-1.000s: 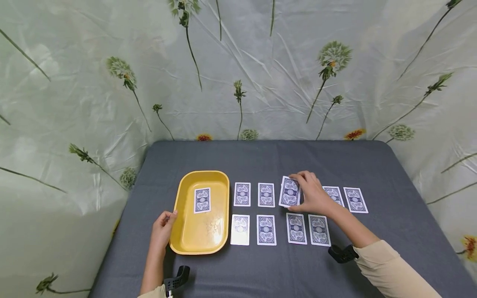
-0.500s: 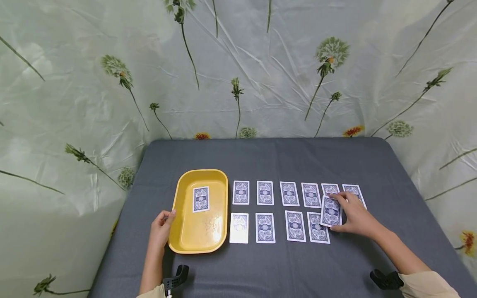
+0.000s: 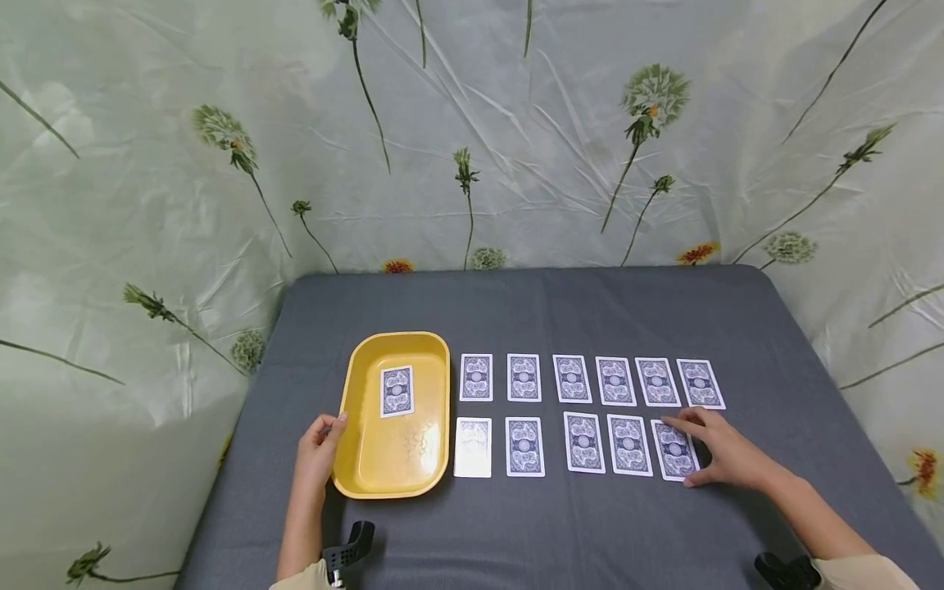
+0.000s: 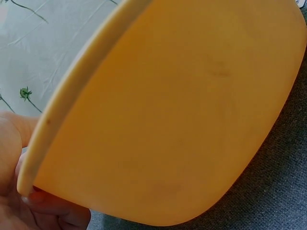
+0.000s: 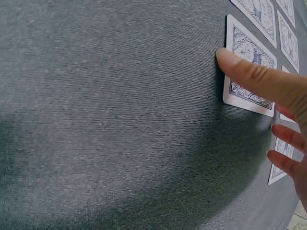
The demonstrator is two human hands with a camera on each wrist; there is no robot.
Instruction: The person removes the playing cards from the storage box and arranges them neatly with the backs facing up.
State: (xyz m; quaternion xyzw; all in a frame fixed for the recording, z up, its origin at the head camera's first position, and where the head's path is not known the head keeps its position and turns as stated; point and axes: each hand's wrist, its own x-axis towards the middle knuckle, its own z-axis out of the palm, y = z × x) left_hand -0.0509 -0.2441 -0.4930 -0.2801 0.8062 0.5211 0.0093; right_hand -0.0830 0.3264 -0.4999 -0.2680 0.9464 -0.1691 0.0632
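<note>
In the head view my left hand [image 3: 319,449] grips the left rim of a yellow tray [image 3: 383,471]. The left wrist view has its thumb and fingers on either side of the tray's rim [image 4: 60,103]. A face-down playing card [image 3: 397,392] with a blue patterned back lies inside. At the right end of the near row, my right hand [image 3: 726,449] holds another playing card [image 3: 673,449] by its far and near edges, flat at the cloth. The right wrist view shows the thumb [image 5: 249,74] across this card's [image 5: 245,43] edge.
Right of the tray, several face-down cards form a far row [image 3: 571,378] and a near row [image 3: 585,442]. The near row's leftmost card [image 3: 473,447] shines with glare. Grey cloth [image 3: 560,524] covers the table, and a flower-print sheet [image 3: 560,164] hangs behind it.
My right hand has carried a card from over the far row rightward and toward me, down to the near row's right end. The left hand has stayed on the tray.
</note>
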